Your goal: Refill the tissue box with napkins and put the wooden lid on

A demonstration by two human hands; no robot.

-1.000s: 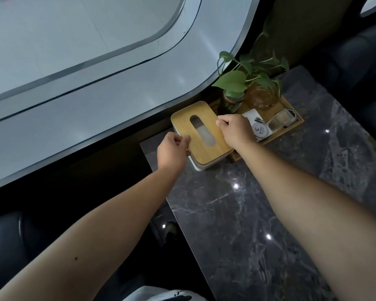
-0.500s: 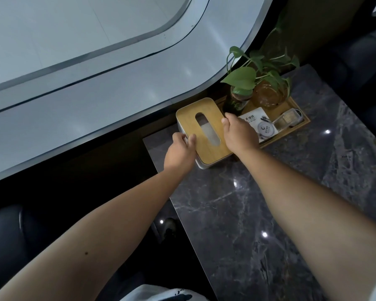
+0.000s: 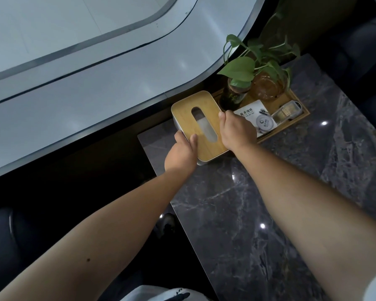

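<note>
A white tissue box [image 3: 176,124] stands at the far left corner of the dark marble table [image 3: 258,213]. On top of it sits the wooden lid [image 3: 182,110] with an oval slot, through which pale napkin shows. My left hand [image 3: 181,153] grips the box's near left edge, thumb lying on the lid. My right hand [image 3: 237,130] rests over the lid's right edge with fingers curled down around the side.
Just right of the box a wooden tray [image 3: 291,124] holds a potted green plant [image 3: 239,83], an amber glass jar [image 3: 268,85], a white card and a small clear container. A curved pale ledge runs behind. Dark seats lie left and right of the table.
My left thumb has come up onto the lid and my right hand has settled lower over the right edge. The lid now lies flat on the box.
</note>
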